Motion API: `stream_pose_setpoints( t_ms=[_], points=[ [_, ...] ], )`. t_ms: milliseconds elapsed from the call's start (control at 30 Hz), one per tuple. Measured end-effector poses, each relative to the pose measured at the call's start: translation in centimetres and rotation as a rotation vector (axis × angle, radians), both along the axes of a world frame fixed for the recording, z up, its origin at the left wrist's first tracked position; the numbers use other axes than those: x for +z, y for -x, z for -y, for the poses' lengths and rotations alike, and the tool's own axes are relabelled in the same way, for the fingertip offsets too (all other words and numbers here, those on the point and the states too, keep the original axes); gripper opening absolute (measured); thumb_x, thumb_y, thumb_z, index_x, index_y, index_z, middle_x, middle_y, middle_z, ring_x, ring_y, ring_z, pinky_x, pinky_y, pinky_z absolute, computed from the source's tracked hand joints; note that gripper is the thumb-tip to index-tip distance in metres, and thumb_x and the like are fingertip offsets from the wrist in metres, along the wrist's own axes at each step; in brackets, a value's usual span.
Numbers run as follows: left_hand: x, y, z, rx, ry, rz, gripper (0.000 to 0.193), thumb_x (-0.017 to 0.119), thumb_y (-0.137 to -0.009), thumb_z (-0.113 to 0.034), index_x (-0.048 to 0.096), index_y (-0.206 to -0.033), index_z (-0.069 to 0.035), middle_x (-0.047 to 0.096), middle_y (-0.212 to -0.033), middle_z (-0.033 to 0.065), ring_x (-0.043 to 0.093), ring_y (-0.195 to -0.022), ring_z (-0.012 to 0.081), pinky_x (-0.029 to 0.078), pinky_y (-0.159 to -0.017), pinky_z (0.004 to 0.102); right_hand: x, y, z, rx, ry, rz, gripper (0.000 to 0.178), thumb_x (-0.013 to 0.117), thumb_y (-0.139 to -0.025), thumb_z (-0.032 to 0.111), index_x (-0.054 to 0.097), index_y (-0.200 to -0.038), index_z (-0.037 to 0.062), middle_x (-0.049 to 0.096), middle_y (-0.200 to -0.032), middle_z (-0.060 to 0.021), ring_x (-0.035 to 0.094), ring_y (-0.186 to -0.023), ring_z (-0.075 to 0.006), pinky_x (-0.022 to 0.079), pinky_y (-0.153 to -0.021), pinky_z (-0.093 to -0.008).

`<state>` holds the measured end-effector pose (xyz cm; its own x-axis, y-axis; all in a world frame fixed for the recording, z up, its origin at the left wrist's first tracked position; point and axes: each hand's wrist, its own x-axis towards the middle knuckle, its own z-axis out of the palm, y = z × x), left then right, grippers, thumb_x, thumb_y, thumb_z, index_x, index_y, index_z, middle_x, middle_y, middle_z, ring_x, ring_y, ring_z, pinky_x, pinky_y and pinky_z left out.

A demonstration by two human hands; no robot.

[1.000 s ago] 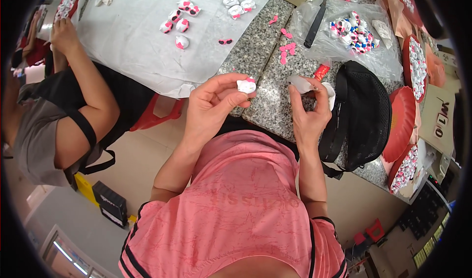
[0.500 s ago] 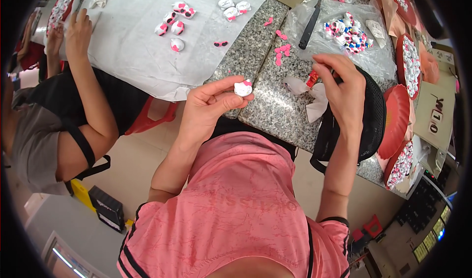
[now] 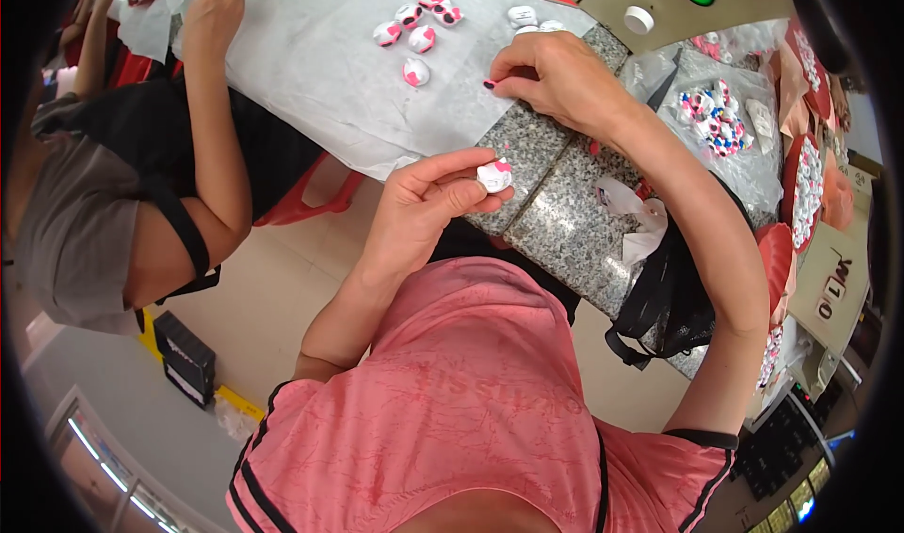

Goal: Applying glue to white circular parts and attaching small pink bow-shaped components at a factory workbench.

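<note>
My left hand (image 3: 438,194) pinches a small white cat-head figurine (image 3: 494,176) with a pink bow, held above the table's front edge. Farther out, my right hand (image 3: 556,76) reaches over the edge of the white paper sheet (image 3: 311,72). Between its thumb and forefinger is a tiny pair of pink-and-black toy sunglasses (image 3: 490,85), partly covered by the fingers. To the left of that hand lie several white-and-pink heads (image 3: 423,39), some wearing dark glasses. Plain white heads (image 3: 522,15) sit just beyond it, partly hidden.
A clear plastic bag (image 3: 753,170) bears a heap of colourful small pieces (image 3: 716,119). Crumpled white cloth (image 3: 645,236) and a black mesh bag (image 3: 692,298) are at the right. Red trays (image 3: 800,194) hold more pieces. Another person's arm (image 3: 215,109) works at the left.
My right hand has gone from beside the crumpled cloth leftward and away, to the paper, and taken hold of the toy sunglasses. My left hand keeps the figurine. The view has shifted slightly.
</note>
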<state>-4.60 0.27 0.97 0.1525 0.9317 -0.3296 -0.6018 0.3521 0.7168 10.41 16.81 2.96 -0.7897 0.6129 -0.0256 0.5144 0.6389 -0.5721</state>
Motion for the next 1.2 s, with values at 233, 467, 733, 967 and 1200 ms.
stream_pose_setpoints(
  t_ms=[233,467,733,967,1200],
  points=[
    [-0.6,0.2,0.0,-0.005,-0.038,0.038,0.029,0.052,-0.087,-0.004,0.052,-0.115,0.002,0.060,-0.105,0.0150,0.062,-0.093,0.0253,0.052,-0.080,0.0312,6.1,-1.0,2.4,-0.176,0.150,-0.037,0.011,0.064,-0.076,0.008,0.063,-0.084,0.0008,0.060,-0.074,-0.0066,0.054,-0.064,-0.0120,0.043,-0.059,-0.0257],
    [-0.5,-1.0,0.1,-0.056,-0.066,0.023,0.029,0.053,-0.087,-0.004,0.052,-0.115,0.002,0.061,-0.103,0.0139,0.062,-0.090,0.0213,0.052,-0.080,0.0305,6.7,-4.2,12.0,-0.376,0.274,-0.387,0.015,0.065,-0.075,-0.001,0.063,-0.090,-0.0014,0.062,-0.078,-0.0037,0.054,-0.067,-0.0085,0.042,-0.059,-0.0219],
    [-0.1,-2.2,0.7,-0.111,-0.076,-0.136,0.028,0.057,-0.084,-0.003,0.056,-0.111,0.003,0.063,-0.098,0.0113,0.062,-0.085,0.0163,0.051,-0.077,0.0268,2.5,-5.2,15.5,-0.742,0.874,-0.840,0.016,0.063,-0.079,0.000,0.061,-0.094,-0.0023,0.062,-0.082,-0.0041,0.056,-0.070,-0.0066,0.044,-0.059,-0.0180],
    [0.5,-2.9,0.8,-0.122,-0.096,-0.227,0.028,0.058,-0.082,0.001,0.058,-0.109,0.003,0.064,-0.096,0.0102,0.061,-0.085,0.0134,0.050,-0.077,0.0243,1.9,-5.4,15.6,-0.737,0.874,-0.899,0.014,0.064,-0.078,0.000,0.060,-0.091,-0.0014,0.062,-0.081,-0.0041,0.056,-0.070,-0.0063,0.044,-0.058,-0.0179],
    [0.3,-2.8,0.7,-0.133,-0.121,-0.250,0.028,0.058,-0.081,0.002,0.059,-0.109,0.001,0.063,-0.099,0.0090,0.060,-0.086,0.0120,0.049,-0.076,0.0226,1.6,-5.1,15.9,-0.786,0.754,-0.797,0.013,0.064,-0.078,-0.002,0.060,-0.090,-0.0016,0.061,-0.082,-0.0037,0.056,-0.071,-0.0068,0.044,-0.061,-0.0178]
  ],
)
